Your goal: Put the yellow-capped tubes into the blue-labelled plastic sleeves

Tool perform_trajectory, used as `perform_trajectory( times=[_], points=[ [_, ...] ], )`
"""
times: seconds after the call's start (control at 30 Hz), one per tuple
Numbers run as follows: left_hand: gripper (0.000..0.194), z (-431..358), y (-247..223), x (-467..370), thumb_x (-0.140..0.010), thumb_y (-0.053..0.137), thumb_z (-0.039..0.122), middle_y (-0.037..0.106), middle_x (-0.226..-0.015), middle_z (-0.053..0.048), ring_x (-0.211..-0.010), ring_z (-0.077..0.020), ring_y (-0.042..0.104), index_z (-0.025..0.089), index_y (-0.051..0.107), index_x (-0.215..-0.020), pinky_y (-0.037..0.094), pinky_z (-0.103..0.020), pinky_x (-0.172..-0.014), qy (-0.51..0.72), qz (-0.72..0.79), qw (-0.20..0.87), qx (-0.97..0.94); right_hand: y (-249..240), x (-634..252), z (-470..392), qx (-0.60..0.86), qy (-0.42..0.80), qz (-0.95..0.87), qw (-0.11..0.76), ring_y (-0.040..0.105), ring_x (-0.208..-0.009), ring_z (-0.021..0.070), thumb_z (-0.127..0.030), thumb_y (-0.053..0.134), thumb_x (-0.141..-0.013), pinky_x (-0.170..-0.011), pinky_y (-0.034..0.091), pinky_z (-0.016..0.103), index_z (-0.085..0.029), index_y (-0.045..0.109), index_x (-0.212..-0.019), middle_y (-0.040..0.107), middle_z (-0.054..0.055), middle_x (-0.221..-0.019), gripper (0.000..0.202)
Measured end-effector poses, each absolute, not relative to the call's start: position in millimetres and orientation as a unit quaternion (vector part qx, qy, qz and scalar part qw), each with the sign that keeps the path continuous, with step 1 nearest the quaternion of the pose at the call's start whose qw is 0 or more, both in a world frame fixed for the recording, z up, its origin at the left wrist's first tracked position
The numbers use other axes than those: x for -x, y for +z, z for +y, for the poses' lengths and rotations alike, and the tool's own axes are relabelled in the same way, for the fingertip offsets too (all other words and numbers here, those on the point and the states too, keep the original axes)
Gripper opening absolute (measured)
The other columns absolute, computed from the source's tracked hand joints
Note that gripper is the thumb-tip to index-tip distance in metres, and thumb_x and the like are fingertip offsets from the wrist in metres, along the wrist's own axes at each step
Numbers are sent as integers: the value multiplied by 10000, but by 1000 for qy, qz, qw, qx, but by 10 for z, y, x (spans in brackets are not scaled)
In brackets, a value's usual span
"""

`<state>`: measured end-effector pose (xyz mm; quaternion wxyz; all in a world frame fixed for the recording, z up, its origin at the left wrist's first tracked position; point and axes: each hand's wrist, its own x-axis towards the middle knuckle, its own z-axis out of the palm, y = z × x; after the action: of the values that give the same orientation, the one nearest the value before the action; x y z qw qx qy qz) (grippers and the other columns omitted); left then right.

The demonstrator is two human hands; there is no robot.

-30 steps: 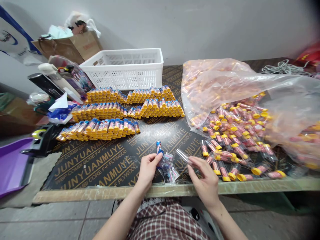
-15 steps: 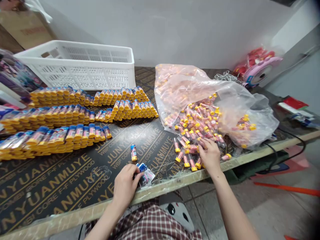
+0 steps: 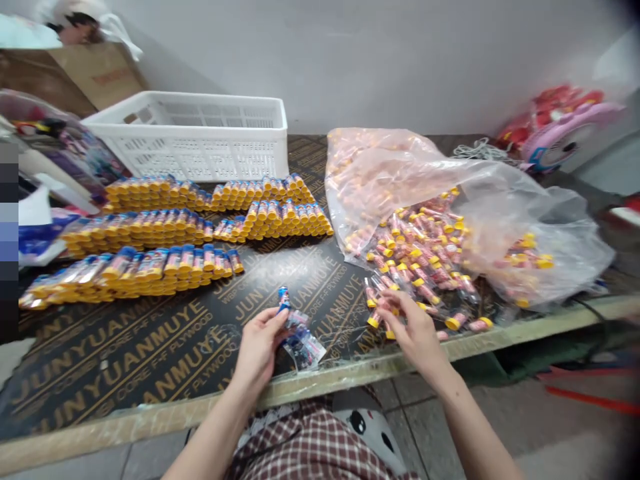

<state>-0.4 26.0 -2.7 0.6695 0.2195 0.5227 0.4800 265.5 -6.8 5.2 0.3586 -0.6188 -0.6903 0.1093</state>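
My left hand (image 3: 261, 343) is closed, thumb and fingers pinched at a small blue-topped tube (image 3: 283, 297) that stands up above the fingertips; its lower end is hidden. Just right of that hand, small printed clear and blue plastic sleeves (image 3: 305, 348) lie in a loose heap near the table edge. My right hand (image 3: 415, 330) is at the near left side of a pile of pink-filled clear tubes (image 3: 425, 267) with yellow caps. Its fingers are pinched around a pink-filled tube (image 3: 384, 303), blurred and mostly covered by the fingertips.
Stacked rows of finished-looking blue-and-yellow tubes (image 3: 150, 267) fill the left of the dark plywood table (image 3: 200, 340). Behind them stands a white plastic basket (image 3: 200, 150). A large clear bag (image 3: 390, 170) spreads around the pile; a pink fan (image 3: 565, 143) is at the far right.
The view has shifted, so things appear farther right. My right hand has drawn left from the pile with a tube. My left hand has moved up from the sleeves to the standing tube.
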Motion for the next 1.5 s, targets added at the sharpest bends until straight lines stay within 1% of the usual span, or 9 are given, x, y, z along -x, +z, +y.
perform_trajectory(
  times=[0.23,0.67,0.83,0.93,1.0,1.07,1.2,1.33,1.5],
  points=[
    [353,297,3,-101,-428,868,333,657,-613,-17,-552,-97,572,107,672,-614,492,-236,-575,518,510,673,-135,27,-1796,-284,580,151,-660,454,626,-690,156,-292,639,-813,-645,541,270,-219,541,-1036,624,6,-788,255],
    [296,172,9,-238,-565,816,303,647,-651,15,-588,-86,571,123,653,-734,476,-214,-616,536,496,644,-228,-128,-1632,-250,531,126,-736,400,614,-751,171,-203,574,-853,-696,535,305,-215,498,-1087,601,36,-845,246],
    [397,236,65,-148,-531,838,264,659,-686,13,-587,-92,600,145,611,-834,487,-211,-594,530,472,680,-182,-66,-1657,-268,472,305,-677,475,607,-926,190,-193,556,-830,-761,554,315,-222,489,-1108,566,83,-1054,288],
    [416,253,87,-85,-514,850,268,659,-674,-10,-580,-104,605,120,637,-840,488,-222,-589,478,454,722,-207,-52,-1703,-243,447,309,-685,484,602,-880,174,-115,514,-799,-738,556,311,-235,514,-1078,554,62,-1007,304],
    [389,220,96,-85,-511,851,284,662,-676,-35,-581,-113,607,96,660,-793,489,-234,-596,427,440,754,-236,-50,-1732,-204,452,253,-715,469,588,-920,197,-94,540,-741,-794,544,364,-245,499,-1151,548,63,-1017,438],
    [357,167,106,-107,-526,845,295,666,-684,-48,-582,-111,603,85,677,-760,484,-236,-606,397,434,768,-253,-42,-1754,-165,446,228,-736,455,523,-1117,255,-93,555,-692,-898,504,438,-250,419,-1279,502,102,-1201,623],
    [359,88,127,-139,-529,844,278,671,-690,-42,-585,-105,602,97,697,-802,470,-225,-606,359,434,784,-261,-13,-1776,-129,395,336,-740,429,382,-1313,277,-83,511,-650,-998,449,451,-257,265,-1404,277,110,-1480,812],
    [383,72,130,-126,-517,851,246,672,-713,-42,-603,-110,611,105,700,-839,469,-217,-597,343,428,794,-262,-21,-1781,-139,365,408,-732,405,478,-1246,243,-64,494,-624,-1029,428,427,-245,265,-1411,446,101,-1381,840],
    [397,31,137,-136,-518,849,247,674,-734,-43,-621,-115,615,108,701,-860,480,-231,-620,347,429,791,-267,-59,-1729,-173,379,383,-731,419,489,-1233,253,-78,503,-610,-1018,437,422,-231,306,-1387,472,105,-1355,816]
  ],
)
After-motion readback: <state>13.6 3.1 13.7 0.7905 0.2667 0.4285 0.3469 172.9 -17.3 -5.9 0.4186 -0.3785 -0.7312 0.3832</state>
